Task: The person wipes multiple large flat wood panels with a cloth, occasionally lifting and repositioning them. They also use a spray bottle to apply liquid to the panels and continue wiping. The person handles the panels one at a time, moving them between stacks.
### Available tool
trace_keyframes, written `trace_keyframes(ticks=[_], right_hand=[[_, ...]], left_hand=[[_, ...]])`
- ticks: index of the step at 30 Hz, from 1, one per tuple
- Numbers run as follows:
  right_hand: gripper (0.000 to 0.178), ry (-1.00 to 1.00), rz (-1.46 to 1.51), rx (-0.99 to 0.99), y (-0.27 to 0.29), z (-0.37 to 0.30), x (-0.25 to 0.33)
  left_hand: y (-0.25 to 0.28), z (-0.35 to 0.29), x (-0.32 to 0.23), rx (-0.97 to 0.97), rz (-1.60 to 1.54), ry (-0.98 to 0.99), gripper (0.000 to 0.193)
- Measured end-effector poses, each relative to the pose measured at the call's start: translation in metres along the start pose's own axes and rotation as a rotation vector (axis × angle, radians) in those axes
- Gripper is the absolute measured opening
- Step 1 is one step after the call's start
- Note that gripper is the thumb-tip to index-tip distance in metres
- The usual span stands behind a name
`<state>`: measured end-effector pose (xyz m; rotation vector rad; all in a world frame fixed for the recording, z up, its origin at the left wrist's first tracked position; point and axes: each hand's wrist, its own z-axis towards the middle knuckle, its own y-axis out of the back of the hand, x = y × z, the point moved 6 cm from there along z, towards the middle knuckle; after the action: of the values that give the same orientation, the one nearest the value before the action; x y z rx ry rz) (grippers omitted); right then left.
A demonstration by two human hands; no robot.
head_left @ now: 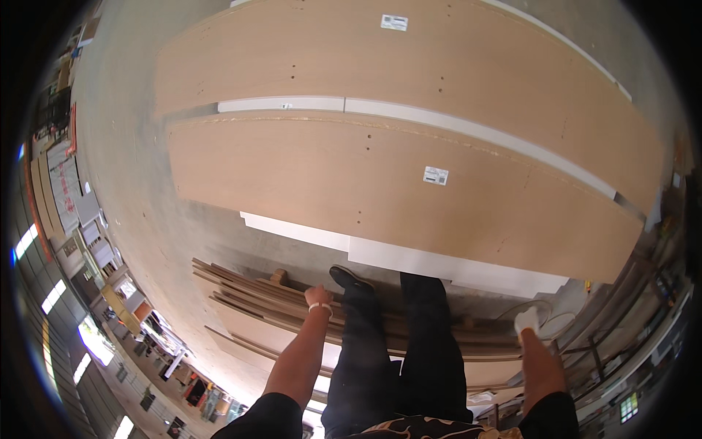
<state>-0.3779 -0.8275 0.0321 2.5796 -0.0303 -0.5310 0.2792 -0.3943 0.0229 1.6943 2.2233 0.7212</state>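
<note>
My left hand (318, 296), bare with a pale band at the wrist, hangs beside my left leg with its fingers curled in. It overlaps a stack of long brown strips (248, 282) on the floor; whether it touches them, or holds anything, is hidden. Out to the right is my right hand (527, 320), in a white covering like a glove, near the strips' right end. Its fingers blend into one white patch. In front of my feet lies a long brown panel (292, 157) with small dark holes and a white label (436, 175).
A second long brown panel (512, 66) lies beyond the first, with white pieces (281, 104) showing between them. White boards (409, 260) stick out under the nearer panel. Dark metal framing (596, 351) stands at the right. Stacked boards (58, 183) line the far left.
</note>
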Motion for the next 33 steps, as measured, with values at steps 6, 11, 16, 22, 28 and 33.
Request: trace_keyframes(ticks=[6, 11, 16, 22, 28, 33], right_hand=[[0.035, -0.024, 0.459, 0.361, -0.061, -0.097, 0.083], [0.02, 0.337, 0.28, 0.356, -0.021, -0.111, 0.176], [0.034, 0.259, 0.362, 0.393, 0.073, -0.121, 0.259], [0.032, 0.434, -0.014, 0.276, 0.147, -0.148, 0.355], [0.029, 0.706, -0.46, 0.226, 0.098, -0.227, 0.469], [0.029, 0.99, -0.723, 0.38, -0.06, -0.373, 0.492]], left_hand=[[-0.058, -0.086, 0.105, -0.193, -0.368, 0.123, 0.028], [-0.092, -0.188, 0.065, -0.309, -0.411, 0.048, 0.027], [-0.104, -0.258, 0.048, -0.272, -0.602, 0.009, 0.026], [-0.145, -0.282, 0.115, -0.451, -0.986, 0.141, 0.024], [-0.32, -0.379, 0.189, -0.564, -1.473, 0.594, 0.025], [-0.503, -0.499, 0.191, -0.436, -1.61, 1.113, 0.029]])
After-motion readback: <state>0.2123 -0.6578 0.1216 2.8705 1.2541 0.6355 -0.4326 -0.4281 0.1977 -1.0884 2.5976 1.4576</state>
